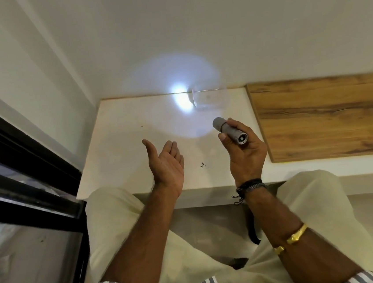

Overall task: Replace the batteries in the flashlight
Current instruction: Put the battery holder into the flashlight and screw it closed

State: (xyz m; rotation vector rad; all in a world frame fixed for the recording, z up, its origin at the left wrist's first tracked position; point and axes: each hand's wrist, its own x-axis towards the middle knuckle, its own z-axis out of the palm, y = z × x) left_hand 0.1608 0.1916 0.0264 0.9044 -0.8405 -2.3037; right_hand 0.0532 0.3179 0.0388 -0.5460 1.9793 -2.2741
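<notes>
My right hand (246, 151) grips a small grey flashlight (230, 132) above the white table (117, 153), its head pointing away from me and to the left. The flashlight is lit: a bright spot (179, 93) falls where the table meets the wall, with a wide pale halo around it. A black wrist strap (252, 224) hangs down below that hand's wrist. My left hand (167, 164) hovers over the table's middle, palm turned up, fingers apart, holding nothing. No loose batteries show.
A clear plastic box (209, 98) stands at the table's back edge, right beside the light spot. A wooden panel (325, 115) adjoins the table on the right. A dark window frame (22, 163) runs along the left. Small dark specks (203, 165) lie near the table's front.
</notes>
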